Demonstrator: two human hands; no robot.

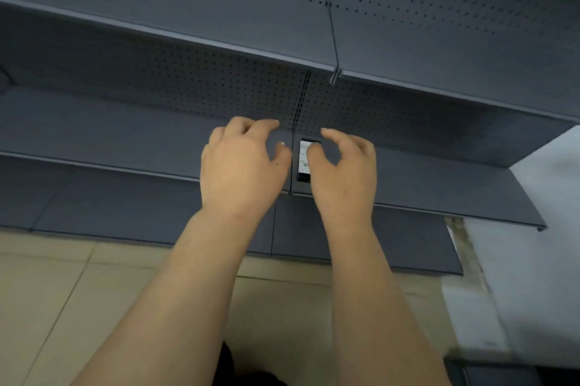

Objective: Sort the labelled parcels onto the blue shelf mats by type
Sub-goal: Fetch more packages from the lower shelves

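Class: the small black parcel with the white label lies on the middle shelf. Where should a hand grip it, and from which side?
Grip the parcel across its two long edges, from above and in front: it appears to lie flat, label up, narrow enough to pinch.

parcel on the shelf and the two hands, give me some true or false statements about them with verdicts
1. A parcel with a white label lies on the shelf. True.
2. The left hand grips the parcel. False: it holds nothing, fingers loosely curled beside it.
3. The right hand partly hides the parcel. True.
4. The parcel sits on the top shelf. False: it is on a lower shelf, level with the hands.
5. Both forearms are bare. True.
6. Several parcels fill the shelf. False: only one shows.
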